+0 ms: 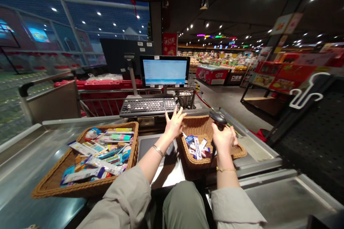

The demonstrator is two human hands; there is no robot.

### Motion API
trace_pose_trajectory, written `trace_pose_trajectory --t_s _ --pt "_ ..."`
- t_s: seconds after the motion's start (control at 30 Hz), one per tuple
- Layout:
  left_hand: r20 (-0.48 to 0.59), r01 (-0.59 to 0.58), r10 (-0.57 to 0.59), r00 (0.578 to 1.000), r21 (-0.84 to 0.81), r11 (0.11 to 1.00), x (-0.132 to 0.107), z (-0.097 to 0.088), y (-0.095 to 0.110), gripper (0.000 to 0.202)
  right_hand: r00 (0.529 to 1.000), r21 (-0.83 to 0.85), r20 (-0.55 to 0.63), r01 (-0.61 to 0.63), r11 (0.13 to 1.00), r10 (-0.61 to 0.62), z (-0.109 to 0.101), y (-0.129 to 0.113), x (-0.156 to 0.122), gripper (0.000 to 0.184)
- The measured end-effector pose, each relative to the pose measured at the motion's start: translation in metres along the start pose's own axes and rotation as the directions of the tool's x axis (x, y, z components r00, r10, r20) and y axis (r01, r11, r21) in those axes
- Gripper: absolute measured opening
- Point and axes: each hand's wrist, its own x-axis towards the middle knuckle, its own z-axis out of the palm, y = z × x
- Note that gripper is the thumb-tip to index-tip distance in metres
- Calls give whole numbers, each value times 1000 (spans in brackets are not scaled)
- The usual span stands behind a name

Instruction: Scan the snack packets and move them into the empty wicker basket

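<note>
Right below me, my green-grey knee [185,205] rises between my two rolled sleeves. A scuffed, shiny steel worktop [18,182] with raised edges runs on my left, reflecting the lights, and more steel lies to my right. On the left part sits the larger basket [135,143], brown wicker, heaped with colourful packets [107,152]. A grey pad [146,146] lies between it and the smaller basket [195,163], where a few white and blue bars [198,146] rest. Over that basket's right side, my right hand [225,136] is wrapped round a black scanner [218,117]. My left hand [174,124] has its fingers spread apart, by the basket's left rim; I cannot tell whether it touches.

Just beyond is a black keyboard [149,105], then a lit monitor [165,71]. Past them, grey floor [223,96] stretches to a red freezer [211,75], while red boxes [288,73] are stacked on the right. Netting [107,21] hangs at the left, and spotlights dot the dark ceiling [249,10].
</note>
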Motion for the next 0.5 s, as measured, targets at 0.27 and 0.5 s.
trace_pose_trajectory --t_s 0.27,0.5 --pt "-36 87 -84 996 79 993 -23 -17 -31 63 995 38 86 56 998 -59 13 -35 -24 37" --pt "-70 196 -188 980 124 973 -51 -44 -73 60 979 97 165 104 990 -118 28 -77 -51 38"
